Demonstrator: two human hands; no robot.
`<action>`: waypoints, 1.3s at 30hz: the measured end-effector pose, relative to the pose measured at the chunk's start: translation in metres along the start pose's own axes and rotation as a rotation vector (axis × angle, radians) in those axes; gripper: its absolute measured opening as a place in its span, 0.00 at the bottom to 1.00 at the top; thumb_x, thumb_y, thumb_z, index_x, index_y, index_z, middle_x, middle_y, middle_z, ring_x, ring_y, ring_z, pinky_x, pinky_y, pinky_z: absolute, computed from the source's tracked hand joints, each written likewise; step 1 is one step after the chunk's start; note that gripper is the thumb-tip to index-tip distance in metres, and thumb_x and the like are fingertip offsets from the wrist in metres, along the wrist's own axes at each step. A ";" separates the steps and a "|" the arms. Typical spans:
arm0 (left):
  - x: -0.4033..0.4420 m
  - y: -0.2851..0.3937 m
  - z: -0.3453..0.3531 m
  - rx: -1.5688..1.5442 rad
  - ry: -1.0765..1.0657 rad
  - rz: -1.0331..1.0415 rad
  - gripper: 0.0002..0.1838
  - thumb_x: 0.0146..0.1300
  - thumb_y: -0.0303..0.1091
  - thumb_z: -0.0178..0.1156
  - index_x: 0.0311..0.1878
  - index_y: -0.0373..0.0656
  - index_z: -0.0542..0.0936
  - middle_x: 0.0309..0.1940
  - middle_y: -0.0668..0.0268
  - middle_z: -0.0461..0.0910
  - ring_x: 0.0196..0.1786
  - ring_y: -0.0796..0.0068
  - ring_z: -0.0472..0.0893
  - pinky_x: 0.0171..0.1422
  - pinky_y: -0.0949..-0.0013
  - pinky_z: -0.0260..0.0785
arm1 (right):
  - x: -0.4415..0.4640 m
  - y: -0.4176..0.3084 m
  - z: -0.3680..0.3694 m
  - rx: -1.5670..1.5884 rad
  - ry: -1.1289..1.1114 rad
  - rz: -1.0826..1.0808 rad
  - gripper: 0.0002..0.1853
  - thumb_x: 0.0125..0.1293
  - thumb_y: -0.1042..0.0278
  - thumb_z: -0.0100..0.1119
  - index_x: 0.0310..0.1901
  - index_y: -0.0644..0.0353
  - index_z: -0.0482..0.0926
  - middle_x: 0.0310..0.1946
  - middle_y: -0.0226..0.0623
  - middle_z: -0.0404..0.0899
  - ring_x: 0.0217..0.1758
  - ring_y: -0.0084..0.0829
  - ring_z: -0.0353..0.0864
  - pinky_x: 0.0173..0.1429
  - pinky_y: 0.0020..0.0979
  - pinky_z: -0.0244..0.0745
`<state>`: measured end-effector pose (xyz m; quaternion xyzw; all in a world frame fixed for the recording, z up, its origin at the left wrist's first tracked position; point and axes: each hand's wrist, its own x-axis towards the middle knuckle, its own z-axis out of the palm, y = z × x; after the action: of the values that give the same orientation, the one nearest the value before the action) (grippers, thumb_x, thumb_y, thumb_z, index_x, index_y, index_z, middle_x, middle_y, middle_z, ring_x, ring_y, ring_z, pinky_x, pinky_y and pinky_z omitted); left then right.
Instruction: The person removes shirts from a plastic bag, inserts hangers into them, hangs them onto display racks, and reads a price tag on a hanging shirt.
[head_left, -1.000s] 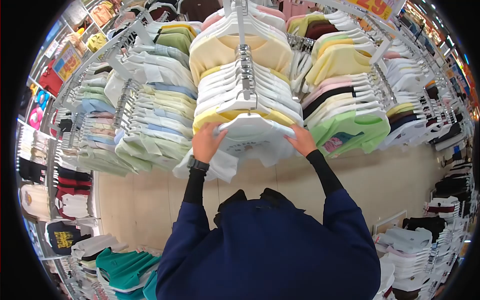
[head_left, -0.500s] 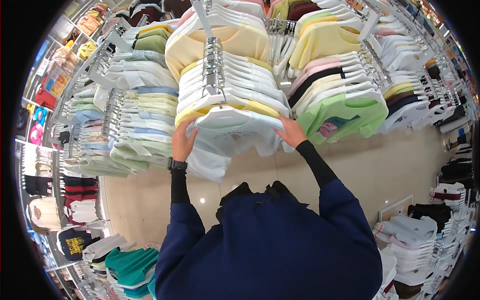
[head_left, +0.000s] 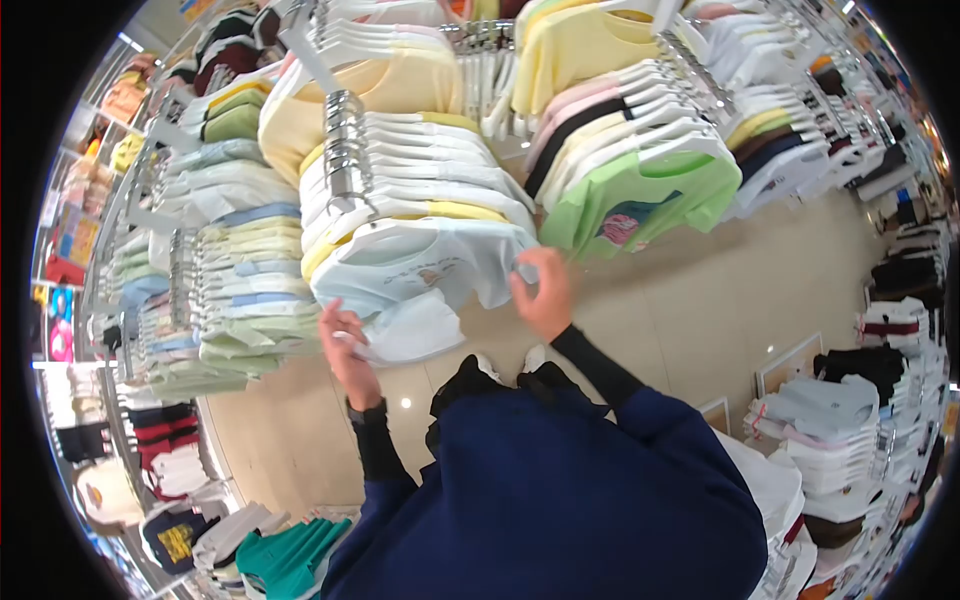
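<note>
Shirt point(head_left: 400, 268) in pale blue already hangs at the near end of the rack point(head_left: 312, 58); hanging looks done, though its sleeves lie unevenly. Left hand point(head_left: 352, 362) and right hand point(head_left: 546, 300) are at opposite sleeves, fingers bent; whether either grips cloth, I cannot tell.

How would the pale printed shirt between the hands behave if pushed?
The pale printed shirt would probably give softly, since its lower part hangs in folds. Its hanger would likely keep the shoulders spread. Hanging from a rail, it might swing rather than tip.
</note>
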<state>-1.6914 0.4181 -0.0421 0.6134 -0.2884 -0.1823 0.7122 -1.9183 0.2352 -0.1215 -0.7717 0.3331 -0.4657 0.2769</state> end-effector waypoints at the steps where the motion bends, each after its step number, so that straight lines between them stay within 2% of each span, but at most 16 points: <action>1: -0.008 -0.008 0.012 -0.060 -0.057 -0.045 0.22 0.59 0.30 0.48 0.57 0.38 0.73 0.36 0.69 0.70 0.37 0.77 0.68 0.46 0.77 0.60 | -0.015 -0.015 0.001 0.097 -0.061 0.045 0.18 0.55 0.71 0.67 0.46 0.60 0.74 0.46 0.42 0.76 0.51 0.47 0.76 0.55 0.41 0.72; 3: -0.025 -0.021 0.041 -0.096 -0.149 -0.179 0.21 0.57 0.28 0.46 0.55 0.39 0.73 0.36 0.70 0.70 0.39 0.81 0.66 0.47 0.79 0.57 | -0.033 -0.052 -0.001 0.295 -0.270 -0.007 0.18 0.55 0.69 0.69 0.45 0.60 0.74 0.44 0.42 0.76 0.50 0.45 0.77 0.55 0.39 0.73; 5: -0.038 -0.026 0.067 -0.130 -0.313 -0.344 0.19 0.61 0.23 0.46 0.56 0.39 0.72 0.37 0.71 0.71 0.41 0.83 0.67 0.47 0.80 0.57 | -0.033 -0.078 -0.006 0.284 -0.274 -0.134 0.18 0.55 0.67 0.69 0.45 0.59 0.73 0.42 0.41 0.76 0.49 0.43 0.78 0.52 0.39 0.74; 8: -0.041 -0.031 0.099 -0.053 -0.540 -0.322 0.18 0.69 0.26 0.51 0.61 0.38 0.71 0.40 0.70 0.73 0.44 0.82 0.70 0.51 0.76 0.62 | -0.048 -0.063 0.000 0.269 -0.282 0.157 0.19 0.56 0.66 0.70 0.45 0.58 0.73 0.41 0.39 0.76 0.46 0.42 0.79 0.47 0.39 0.74; 11: -0.032 -0.033 0.109 -0.056 -0.711 -0.340 0.19 0.72 0.29 0.52 0.64 0.37 0.70 0.43 0.69 0.74 0.46 0.80 0.71 0.54 0.73 0.64 | -0.055 -0.044 -0.011 0.272 -0.199 0.260 0.19 0.56 0.66 0.69 0.46 0.58 0.72 0.40 0.37 0.77 0.39 0.41 0.80 0.42 0.40 0.74; 12: -0.025 -0.036 0.109 -0.043 -0.769 -0.336 0.19 0.73 0.29 0.51 0.64 0.38 0.70 0.44 0.68 0.74 0.46 0.80 0.71 0.55 0.73 0.64 | -0.057 -0.046 -0.017 0.217 -0.149 0.257 0.16 0.58 0.67 0.68 0.44 0.58 0.73 0.38 0.37 0.78 0.34 0.39 0.80 0.39 0.39 0.74; 15: -0.006 -0.046 0.116 -0.021 -0.959 -0.293 0.19 0.73 0.30 0.52 0.64 0.38 0.71 0.48 0.67 0.74 0.48 0.79 0.71 0.55 0.73 0.64 | -0.082 -0.028 -0.015 0.113 -0.106 0.320 0.11 0.59 0.67 0.65 0.41 0.59 0.75 0.35 0.37 0.78 0.35 0.37 0.80 0.39 0.38 0.73; 18: 0.005 -0.054 0.130 0.026 -1.087 -0.275 0.19 0.73 0.31 0.53 0.64 0.38 0.72 0.50 0.66 0.74 0.49 0.79 0.71 0.56 0.72 0.64 | -0.108 -0.020 -0.012 0.024 0.001 0.424 0.07 0.61 0.68 0.63 0.39 0.58 0.77 0.31 0.36 0.78 0.34 0.37 0.80 0.39 0.37 0.73; 20: 0.004 -0.060 0.144 0.031 -1.169 -0.298 0.19 0.73 0.32 0.53 0.64 0.38 0.72 0.51 0.66 0.74 0.50 0.80 0.71 0.58 0.72 0.63 | -0.120 -0.024 -0.015 0.007 0.186 0.474 0.06 0.62 0.68 0.62 0.38 0.57 0.77 0.31 0.36 0.77 0.33 0.37 0.79 0.38 0.38 0.72; 22: 0.001 -0.069 0.162 0.062 -1.275 -0.251 0.18 0.72 0.32 0.55 0.62 0.37 0.73 0.49 0.65 0.76 0.49 0.80 0.72 0.55 0.73 0.64 | -0.130 -0.035 -0.026 -0.073 0.385 0.480 0.04 0.62 0.71 0.61 0.36 0.57 0.76 0.30 0.36 0.76 0.30 0.37 0.78 0.36 0.37 0.71; 26: -0.014 -0.084 0.199 0.161 -1.480 -0.097 0.14 0.70 0.31 0.58 0.56 0.36 0.76 0.43 0.66 0.79 0.45 0.78 0.75 0.52 0.74 0.67 | -0.146 -0.060 -0.047 -0.213 0.626 0.558 0.03 0.61 0.74 0.60 0.35 0.59 0.75 0.29 0.36 0.75 0.29 0.37 0.76 0.33 0.34 0.70; 29: -0.039 -0.097 0.230 0.131 -1.666 -0.035 0.13 0.69 0.30 0.59 0.54 0.35 0.77 0.42 0.66 0.80 0.43 0.78 0.76 0.51 0.75 0.69 | -0.168 -0.072 -0.056 -0.291 0.830 0.639 0.03 0.62 0.73 0.59 0.36 0.59 0.76 0.30 0.36 0.75 0.29 0.35 0.77 0.34 0.34 0.71; 32: -0.064 -0.107 0.261 0.272 -1.914 0.095 0.12 0.70 0.29 0.57 0.52 0.34 0.78 0.44 0.64 0.80 0.46 0.79 0.76 0.52 0.75 0.68 | -0.199 -0.077 -0.064 -0.325 1.092 0.725 0.03 0.62 0.72 0.59 0.37 0.59 0.77 0.31 0.35 0.76 0.29 0.33 0.77 0.34 0.33 0.72; 35: -0.101 -0.106 0.287 0.099 -2.087 0.253 0.10 0.70 0.27 0.53 0.49 0.34 0.79 0.42 0.64 0.81 0.43 0.78 0.76 0.52 0.72 0.69 | -0.230 -0.084 -0.075 -0.329 1.227 0.851 0.04 0.63 0.71 0.60 0.38 0.58 0.78 0.30 0.35 0.76 0.29 0.32 0.77 0.34 0.32 0.72; 36: -0.117 -0.106 0.294 0.021 -2.111 0.256 0.11 0.70 0.27 0.50 0.49 0.36 0.79 0.39 0.65 0.81 0.40 0.79 0.75 0.49 0.73 0.68 | -0.240 -0.088 -0.078 -0.330 1.232 0.913 0.04 0.63 0.69 0.60 0.38 0.58 0.78 0.28 0.35 0.76 0.29 0.33 0.77 0.34 0.32 0.71; 39: -0.161 -0.082 0.308 0.036 -2.204 0.251 0.11 0.70 0.27 0.50 0.49 0.38 0.80 0.36 0.66 0.80 0.38 0.79 0.74 0.46 0.74 0.67 | -0.267 -0.090 -0.086 -0.358 1.177 0.998 0.04 0.63 0.68 0.60 0.37 0.57 0.78 0.28 0.35 0.76 0.29 0.33 0.77 0.34 0.33 0.72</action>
<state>-2.0026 0.2646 -0.1279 0.0921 -0.8269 -0.5504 0.0702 -2.0646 0.4879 -0.1625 -0.1910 0.8013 -0.5575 0.1030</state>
